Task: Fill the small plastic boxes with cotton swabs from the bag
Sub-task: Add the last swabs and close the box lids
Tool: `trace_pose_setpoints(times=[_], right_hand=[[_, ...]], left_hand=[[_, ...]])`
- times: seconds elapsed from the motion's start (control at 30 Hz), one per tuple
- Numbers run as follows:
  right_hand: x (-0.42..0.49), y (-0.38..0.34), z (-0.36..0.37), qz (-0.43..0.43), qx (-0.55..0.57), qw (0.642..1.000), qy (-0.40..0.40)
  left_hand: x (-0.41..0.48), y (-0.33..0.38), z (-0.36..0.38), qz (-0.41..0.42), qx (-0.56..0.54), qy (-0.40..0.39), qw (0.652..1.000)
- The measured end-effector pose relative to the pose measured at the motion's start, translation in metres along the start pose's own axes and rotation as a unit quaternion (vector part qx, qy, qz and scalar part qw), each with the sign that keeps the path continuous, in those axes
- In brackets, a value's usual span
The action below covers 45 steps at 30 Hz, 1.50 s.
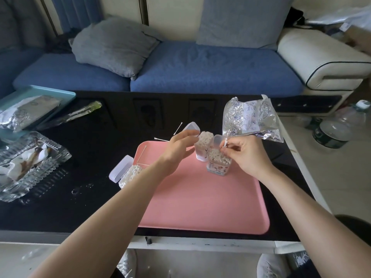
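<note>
Two bare forearms reaching in from the near edge, over a pink tray (200, 197) on the black worktop (90, 197).

Right hand (249, 155): fingers (233, 146) pinched on a few cotton swabs (225, 143), held upright just above the nearest box (218, 162). Left hand (177, 151): fingers loosely spread beside the second box (203, 146), thumb near its rim; grip or mere steadying — cannot tell.

Step in hand, by judgement: topping up the nearest box, late in the task. Next move calls for lowering the pinched swabs straight down into whatever gap remains among the packed tips, without tipping the box or knocking its neighbour, which stands just behind and touching or nearly so.

Containers:
- Nearest box, clear with a printed band, upright on the tray, packed with white tips almost to the rim, lid open behind.
- Second box, upright on the tray, heaped full, lid (191, 127) hinged back.
- Third box (130, 175) at the tray's left edge, partly hidden by the left forearm, full of swabs, lid open.
- Bag (251, 119) of printed clear plastic, behind the right hand, looking nearly emptied.

Stray swabs (160, 139) loose on the worktop beyond the tray, one more lying on the tray's far-left corner.
</note>
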State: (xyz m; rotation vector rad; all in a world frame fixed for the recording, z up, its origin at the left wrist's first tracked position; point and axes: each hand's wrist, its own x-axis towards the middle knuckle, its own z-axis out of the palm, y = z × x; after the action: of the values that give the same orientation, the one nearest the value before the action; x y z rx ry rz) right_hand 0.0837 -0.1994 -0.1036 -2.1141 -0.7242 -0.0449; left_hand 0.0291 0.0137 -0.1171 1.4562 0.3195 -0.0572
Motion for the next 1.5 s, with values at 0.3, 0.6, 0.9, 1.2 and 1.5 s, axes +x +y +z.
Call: trace_pose_setpoints(times=[0.3,0.6,0.9,1.2,1.5], right_hand=[[-0.005,0.001,0.004,-0.001,-0.037,0.999,0.009],[0.001,0.013,-0.003,-0.020,-0.069,0.997,0.009],[0.004,0.022,-0.005,-0.006,-0.089,0.996,-0.013],[-0.019,0.016,-0.026,0.034,-0.033,0.992,-0.115],[-0.030,0.003,-0.020,-0.014,-0.016,0.996,-0.086]], left_hand=[[-0.015,-0.013,-0.004,0.177,0.225,0.116,0.951],[0.037,0.053,-0.048,0.036,0.416,0.185,0.890],[0.055,0.063,-0.001,-0.100,0.314,-0.049,0.943],[0.075,0.036,0.034,-0.007,0.288,-0.102,0.952],[0.084,0.048,0.003,-0.040,0.302,-0.059,0.951]])
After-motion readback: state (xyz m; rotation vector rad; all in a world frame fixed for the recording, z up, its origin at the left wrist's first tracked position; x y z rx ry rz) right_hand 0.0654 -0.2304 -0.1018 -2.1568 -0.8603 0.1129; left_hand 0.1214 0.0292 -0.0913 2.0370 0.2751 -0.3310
